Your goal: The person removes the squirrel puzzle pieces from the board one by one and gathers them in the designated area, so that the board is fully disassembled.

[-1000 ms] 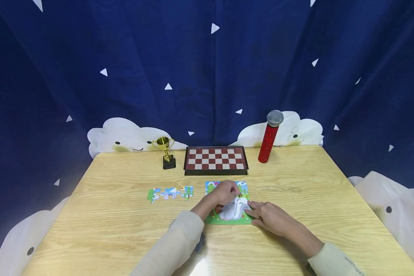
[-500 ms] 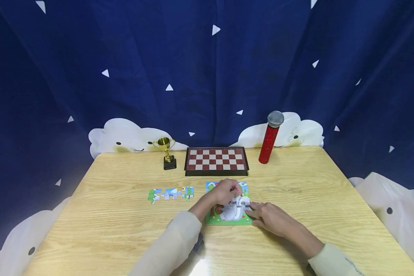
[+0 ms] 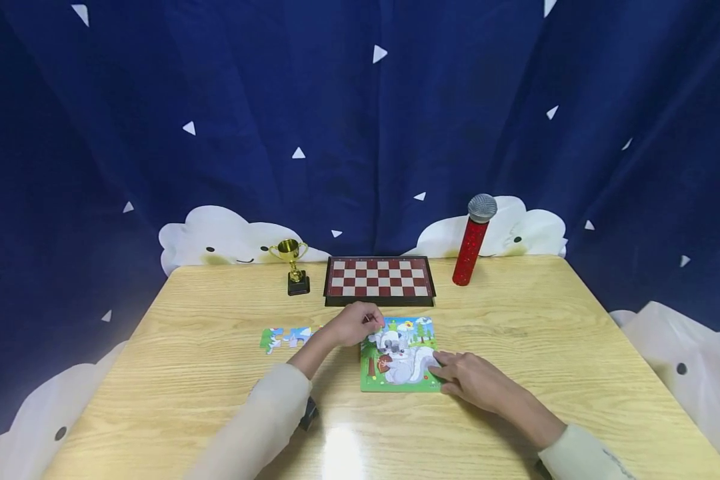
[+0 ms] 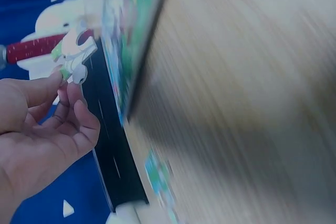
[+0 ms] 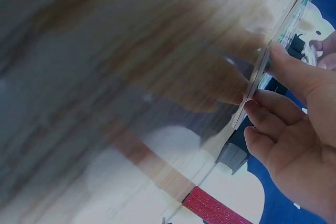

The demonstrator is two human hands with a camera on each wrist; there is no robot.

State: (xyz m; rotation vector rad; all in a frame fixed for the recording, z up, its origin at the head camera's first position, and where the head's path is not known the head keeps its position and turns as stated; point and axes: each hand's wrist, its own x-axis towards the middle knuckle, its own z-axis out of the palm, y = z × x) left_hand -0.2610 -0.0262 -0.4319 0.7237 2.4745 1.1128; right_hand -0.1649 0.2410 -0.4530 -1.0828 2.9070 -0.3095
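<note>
My left hand point(image 3: 355, 323) hovers over the upper left corner of a squirrel jigsaw puzzle point(image 3: 399, 370). In the left wrist view, its thumb and fingers pinch a white-and-green puzzle piece point(image 4: 79, 56); in the head view that piece is hard to make out. My right hand point(image 3: 469, 379) rests at the puzzle's right edge, its extended fingers touching it; the right wrist view shows the thumb and fingers point(image 5: 257, 111) along that edge. Several loose puzzle pieces point(image 3: 269, 341) lie left of the puzzle, partly hidden by the left arm.
Behind the puzzle stands a folded chessboard point(image 3: 379, 278) with a black frame. A gold trophy cup point(image 3: 289, 252) is to its left and a red microphone point(image 3: 471, 248) to its right. A blue curtain point(image 3: 312, 100) hangs beyond the wooden table point(image 3: 546, 333).
The left hand has pulled up and leftward off the puzzle, lifting a piece, so more of the squirrel picture shows. My right hand has kept its place at the edge.
</note>
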